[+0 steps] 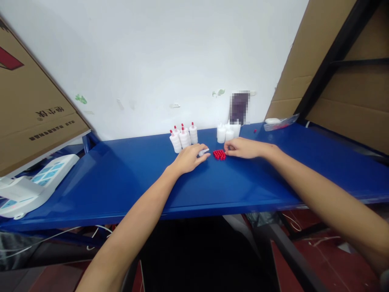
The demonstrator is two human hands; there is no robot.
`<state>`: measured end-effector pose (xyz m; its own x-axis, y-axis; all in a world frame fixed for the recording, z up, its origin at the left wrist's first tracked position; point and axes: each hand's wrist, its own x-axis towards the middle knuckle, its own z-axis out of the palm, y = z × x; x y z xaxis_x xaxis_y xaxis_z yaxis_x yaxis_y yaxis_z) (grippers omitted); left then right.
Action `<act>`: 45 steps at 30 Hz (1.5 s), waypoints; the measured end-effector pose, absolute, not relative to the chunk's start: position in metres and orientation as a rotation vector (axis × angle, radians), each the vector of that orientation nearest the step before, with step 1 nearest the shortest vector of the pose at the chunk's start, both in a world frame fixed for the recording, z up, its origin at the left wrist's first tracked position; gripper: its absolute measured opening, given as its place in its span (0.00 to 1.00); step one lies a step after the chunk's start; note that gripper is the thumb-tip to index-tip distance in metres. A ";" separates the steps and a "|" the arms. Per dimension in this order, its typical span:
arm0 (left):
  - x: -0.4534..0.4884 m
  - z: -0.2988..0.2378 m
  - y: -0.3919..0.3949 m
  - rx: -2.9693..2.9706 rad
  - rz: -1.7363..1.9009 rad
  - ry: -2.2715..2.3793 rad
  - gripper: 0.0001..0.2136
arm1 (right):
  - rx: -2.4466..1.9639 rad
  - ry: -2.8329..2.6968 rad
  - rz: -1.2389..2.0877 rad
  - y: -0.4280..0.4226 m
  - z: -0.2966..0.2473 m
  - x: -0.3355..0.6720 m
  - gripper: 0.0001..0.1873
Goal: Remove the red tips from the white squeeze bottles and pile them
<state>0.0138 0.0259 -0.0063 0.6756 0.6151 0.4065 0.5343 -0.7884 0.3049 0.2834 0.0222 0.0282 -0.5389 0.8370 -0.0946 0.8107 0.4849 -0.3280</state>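
My left hand (188, 158) is wrapped round a white squeeze bottle (204, 152), which lies tilted with its bare nozzle pointing right; the hand hides most of it. A group of small red caps (219, 154) lies on the table between my hands. Just right of the caps, my right hand (238, 147) has its fingertips pinched together, and what they hold, if anything, is too small to tell. Behind my left hand stand several white bottles (184, 139) with red caps on their tips. More white bottles (221, 134) stand behind my right hand.
The blue table (127, 178) meets a white wall. A dark pixelated rectangle (239, 107) is at the wall. One loose red cap (255, 131) and a clear plastic bag (282, 122) lie at right. A white device with blue panels (45, 178) and a cardboard box (33, 105) are at left.
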 end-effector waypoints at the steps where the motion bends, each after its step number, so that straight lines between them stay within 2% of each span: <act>1: 0.014 -0.006 0.026 2.725 0.749 0.944 0.16 | -1.467 -2.638 0.515 0.022 0.028 0.283 0.10; 14: 0.015 -0.004 0.022 2.715 0.755 0.946 0.15 | -1.343 -2.490 0.409 0.016 0.033 0.277 0.16; 21: 0.021 0.001 0.013 2.678 0.822 0.950 0.21 | -1.139 -2.246 0.645 0.002 0.031 0.249 0.22; 25: 0.021 0.002 0.011 2.661 0.850 0.983 0.23 | -1.123 -2.195 0.677 0.000 0.028 0.244 0.22; 30: 0.022 0.003 0.010 2.640 0.873 0.989 0.25 | -0.997 -2.227 0.703 0.000 0.024 0.242 0.16; 34: 0.022 0.002 0.011 2.480 1.065 1.113 0.28 | -0.942 -2.145 0.402 0.004 0.028 0.250 0.13; 39: 0.020 -0.002 0.021 2.154 1.402 1.338 0.27 | -1.245 -1.929 -0.040 0.023 0.039 0.282 0.10; 45: 0.014 -0.001 0.029 1.937 1.447 1.579 0.27 | -1.494 -1.888 -0.238 0.042 0.032 0.304 0.13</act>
<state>0.0142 0.0294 -0.0013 -0.0826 0.8474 0.5245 0.5962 -0.3797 0.7073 0.3044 0.0419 0.0320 -0.0826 0.7784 0.6223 0.9087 0.3153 -0.2738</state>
